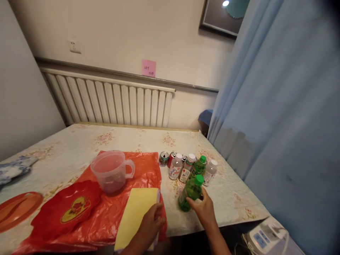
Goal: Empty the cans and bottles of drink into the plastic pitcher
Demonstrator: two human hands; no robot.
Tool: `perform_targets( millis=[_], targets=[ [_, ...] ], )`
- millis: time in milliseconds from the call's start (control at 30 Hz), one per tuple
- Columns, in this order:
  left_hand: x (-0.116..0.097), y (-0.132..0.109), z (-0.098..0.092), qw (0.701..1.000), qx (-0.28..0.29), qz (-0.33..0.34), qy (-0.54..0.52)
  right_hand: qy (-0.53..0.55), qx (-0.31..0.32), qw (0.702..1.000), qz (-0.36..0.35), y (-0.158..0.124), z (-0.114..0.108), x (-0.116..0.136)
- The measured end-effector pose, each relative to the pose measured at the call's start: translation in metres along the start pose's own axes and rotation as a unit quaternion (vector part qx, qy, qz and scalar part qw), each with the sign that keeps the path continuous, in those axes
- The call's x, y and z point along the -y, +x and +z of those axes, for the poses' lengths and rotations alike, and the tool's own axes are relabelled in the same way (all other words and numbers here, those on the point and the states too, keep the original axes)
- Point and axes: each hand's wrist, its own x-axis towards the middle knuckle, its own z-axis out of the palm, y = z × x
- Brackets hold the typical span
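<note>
My right hand is closed around a green plastic bottle with a green cap, near the table's front edge. The bottle leans slightly and its lower end is close to the cloth; whether it touches I cannot tell. My left hand is over the right edge of a yellow pad, its fingers loosely bent and apart, with nothing seen in them. Just beyond the held bottle stand another green bottle, clear bottles with white caps and a few cans.
A red plastic sheet lies under the yellow pad, a translucent pink jug and a red scalloped plate. An orange lid is at far left. A blue curtain hangs on the right, above a power strip.
</note>
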Motion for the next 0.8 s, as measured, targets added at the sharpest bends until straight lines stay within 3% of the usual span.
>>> perform_targets(
  millis=[133,333,533,800],
  targets=[
    [-0.005,-0.017,-0.009,0.999,0.027,-0.02,0.039,-0.054,-0.078,0.995,0.01,0.031,-0.014,-0.035],
    [0.007,-0.027,-0.016,0.997,0.021,-0.058,0.056,-0.092,-0.123,0.988,0.026,0.063,-0.024,-0.068],
    [0.015,-0.028,-0.016,0.997,0.036,-0.043,0.051,-0.101,-0.137,0.984,0.045,0.078,-0.025,-0.078],
    [0.019,-0.03,-0.014,0.998,0.034,-0.054,0.019,-0.093,-0.129,0.986,0.047,0.078,-0.025,-0.081]
  ],
)
